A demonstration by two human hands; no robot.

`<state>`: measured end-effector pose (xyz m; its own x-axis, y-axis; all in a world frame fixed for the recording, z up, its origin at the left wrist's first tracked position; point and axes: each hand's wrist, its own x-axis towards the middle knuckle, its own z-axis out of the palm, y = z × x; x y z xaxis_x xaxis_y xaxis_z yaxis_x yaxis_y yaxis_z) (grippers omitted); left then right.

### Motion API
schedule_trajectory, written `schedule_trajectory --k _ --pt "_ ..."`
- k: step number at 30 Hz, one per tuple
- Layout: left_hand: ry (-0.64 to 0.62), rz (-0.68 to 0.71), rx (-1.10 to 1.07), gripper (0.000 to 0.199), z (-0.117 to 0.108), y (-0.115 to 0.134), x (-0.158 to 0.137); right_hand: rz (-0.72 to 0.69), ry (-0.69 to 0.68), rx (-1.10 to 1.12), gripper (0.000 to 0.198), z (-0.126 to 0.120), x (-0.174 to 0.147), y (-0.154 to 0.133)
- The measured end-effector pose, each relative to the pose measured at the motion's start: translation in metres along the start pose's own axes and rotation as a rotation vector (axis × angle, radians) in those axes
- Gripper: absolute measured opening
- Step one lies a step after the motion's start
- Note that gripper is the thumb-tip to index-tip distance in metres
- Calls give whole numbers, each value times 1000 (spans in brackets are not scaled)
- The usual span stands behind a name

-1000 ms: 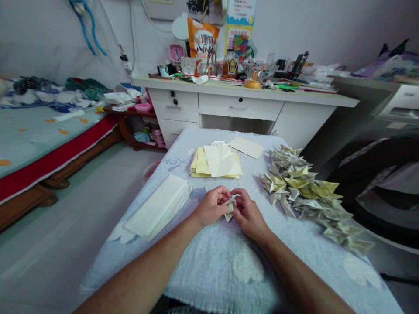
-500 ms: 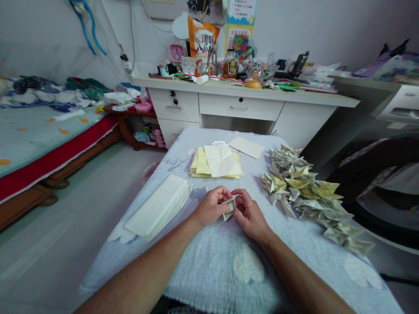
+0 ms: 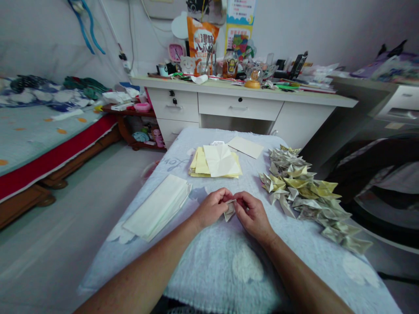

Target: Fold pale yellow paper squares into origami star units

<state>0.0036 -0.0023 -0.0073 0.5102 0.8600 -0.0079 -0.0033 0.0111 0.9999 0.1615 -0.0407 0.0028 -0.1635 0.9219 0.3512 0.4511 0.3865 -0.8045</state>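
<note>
Just below the frame's centre, our left hand (image 3: 211, 208) and right hand (image 3: 255, 216) both touch the small folded paper (image 3: 230, 211), neither nearer; it lies between their fingers (image 3: 224, 192), pinched nearly together on its edges. Partly covered, its long axis we cannot tell.

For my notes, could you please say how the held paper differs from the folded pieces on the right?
The left hand and right hand grip the held paper; the folded pieces lie on the cloth. The held paper is pale; the folded pieces include yellow ones. Both show folds.
</note>
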Motion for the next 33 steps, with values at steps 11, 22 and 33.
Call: schedule_trajectory --k 11,22,33 --pt "32 16 182 25 -1 10 -5 89 324 -45 3 -28 5 13" --pt "24 -27 228 22 -2 8 -5 207 867 -312 15 -78 13 30" --pt "10 -23 263 21 -2 7 -5 466 835 -703 19 -108 14 45"
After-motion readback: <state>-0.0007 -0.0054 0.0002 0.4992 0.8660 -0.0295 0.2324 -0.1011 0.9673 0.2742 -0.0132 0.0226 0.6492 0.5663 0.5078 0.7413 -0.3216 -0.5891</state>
